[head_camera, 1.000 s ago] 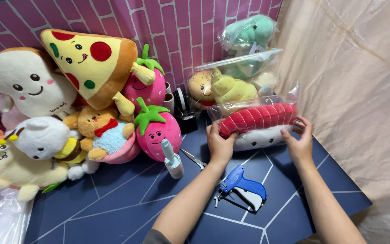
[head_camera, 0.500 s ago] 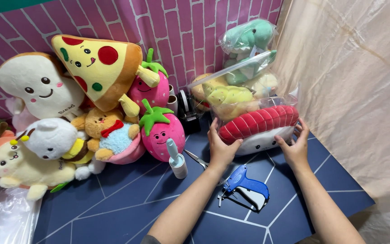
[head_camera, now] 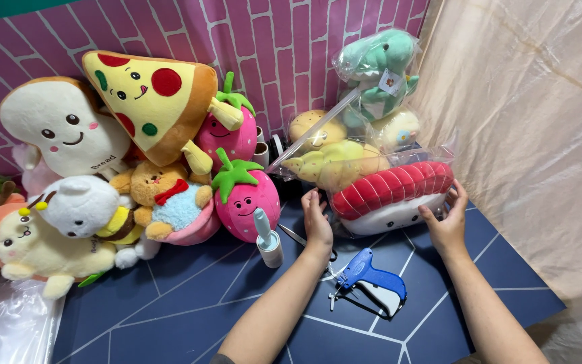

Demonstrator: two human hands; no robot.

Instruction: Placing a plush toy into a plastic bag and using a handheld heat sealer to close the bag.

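Observation:
A sushi-shaped plush, red on top and white below, sits in a clear plastic bag at the back right of the dark blue surface. My left hand presses flat against its left end and my right hand cups its right end. Behind it stand other bagged plush toys: a yellow one and a green dinosaur on top.
A blue tagging gun lies near my forearms, with a lint roller and scissors to its left. Unbagged plush toys crowd the left: pizza slice, bread, two strawberries. A beige curtain hangs at right.
The view has shifted slightly. Both hands stay on the bagged sushi plush, which now sits a little lower and closer against the pile of bagged toys.

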